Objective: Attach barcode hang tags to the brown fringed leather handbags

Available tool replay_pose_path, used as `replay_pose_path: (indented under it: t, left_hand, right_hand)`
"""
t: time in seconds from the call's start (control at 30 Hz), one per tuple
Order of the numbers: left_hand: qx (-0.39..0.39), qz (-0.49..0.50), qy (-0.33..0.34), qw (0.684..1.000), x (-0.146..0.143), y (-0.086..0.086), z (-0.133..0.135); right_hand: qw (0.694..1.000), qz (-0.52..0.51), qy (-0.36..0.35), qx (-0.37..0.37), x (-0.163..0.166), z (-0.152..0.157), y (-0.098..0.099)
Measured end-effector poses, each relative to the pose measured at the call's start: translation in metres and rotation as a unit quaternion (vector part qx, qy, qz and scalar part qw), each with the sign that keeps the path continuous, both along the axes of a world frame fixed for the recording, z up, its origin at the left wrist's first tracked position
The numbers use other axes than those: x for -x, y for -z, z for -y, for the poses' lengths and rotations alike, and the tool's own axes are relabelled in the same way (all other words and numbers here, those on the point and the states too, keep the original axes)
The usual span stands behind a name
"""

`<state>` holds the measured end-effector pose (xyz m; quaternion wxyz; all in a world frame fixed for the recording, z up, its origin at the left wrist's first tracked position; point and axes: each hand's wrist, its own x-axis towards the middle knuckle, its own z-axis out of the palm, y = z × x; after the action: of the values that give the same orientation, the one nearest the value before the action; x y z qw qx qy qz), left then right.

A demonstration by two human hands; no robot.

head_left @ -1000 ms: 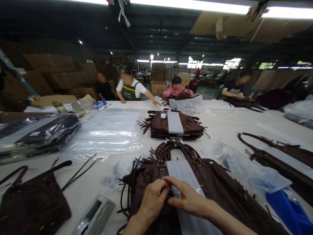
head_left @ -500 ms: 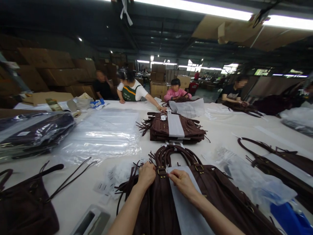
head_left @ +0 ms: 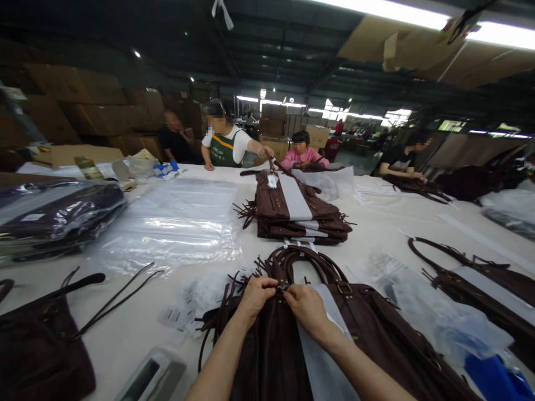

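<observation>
A dark brown leather handbag (head_left: 371, 323) lies in front of me, with a white paper band (head_left: 324, 356) across it and rounded handles (head_left: 330, 267) toward the far side. At the base of the left part of the handles, my left hand (head_left: 256, 301) pinches with thumb and forefinger by the brass buckle. Close beside it, my right hand (head_left: 308, 309) pinches at the same spot, its fingertips nearly meeting the left ones. The fingers partly hide the buckle and any small piece between them. Brown tassels (head_left: 228, 306) hang left of the left hand.
Beyond stands a stack of brown bags (head_left: 303, 231); a co-worker's hand (head_left: 266, 151) lifts the top one. Clear plastic bags (head_left: 175, 223) lie left, near a grey dispenser (head_left: 152, 373). Rightward are crumpled plastic (head_left: 451, 317), a blue tape dispenser (head_left: 497, 376) and another handbag (head_left: 493, 284).
My left hand has moved right onto the buckle, and my right hand's fingers have closed in beside it. Across the table, the co-worker has raised the top bag of the stack by its handle.
</observation>
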<state>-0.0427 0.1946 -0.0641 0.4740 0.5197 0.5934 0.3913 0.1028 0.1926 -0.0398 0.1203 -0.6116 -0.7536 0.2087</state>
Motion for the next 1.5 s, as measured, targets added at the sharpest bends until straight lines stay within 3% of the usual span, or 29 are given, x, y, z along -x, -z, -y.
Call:
replay_pose_path:
  t: [0.13, 0.33, 0.7, 0.9, 1.13, 1.3, 1.5]
  left_hand:
    - [-0.013, 0.009, 0.027, 1.000, 0.003, 0.002, -0.001]
    - [-0.032, 0.013, 0.090, 0.995, 0.007, 0.001, -0.001]
    - [-0.047, 0.010, -0.020, 0.999, 0.016, 0.013, 0.005]
    - [-0.043, 0.017, -0.055, 0.997, 0.027, 0.004, 0.018]
    - [-0.039, 0.003, -0.057, 0.998, 0.031, 0.008, 0.024]
    - [-0.048, -0.012, -0.053, 0.997, 0.028, 0.015, 0.021]
    - [-0.048, -0.028, -0.057, 0.997, 0.029, 0.019, 0.019]
  right_hand:
    - [0.998, 0.047, 0.014, -0.031, 0.014, 0.004, 0.007]
    - [0.998, 0.053, 0.015, -0.020, 0.021, 0.005, 0.010]
    - [1.000, -0.020, -0.024, 0.004, 0.007, 0.010, -0.006]
    - [0.992, -0.118, -0.005, 0.039, 0.005, 0.005, 0.004]
    - [0.963, -0.251, 0.036, 0.093, 0.009, 0.006, 0.021]
    - [0.924, -0.343, 0.065, 0.153, 0.006, 0.010, 0.022]
    - [0.896, -0.404, 0.085, 0.165, 0.005, 0.013, 0.023]
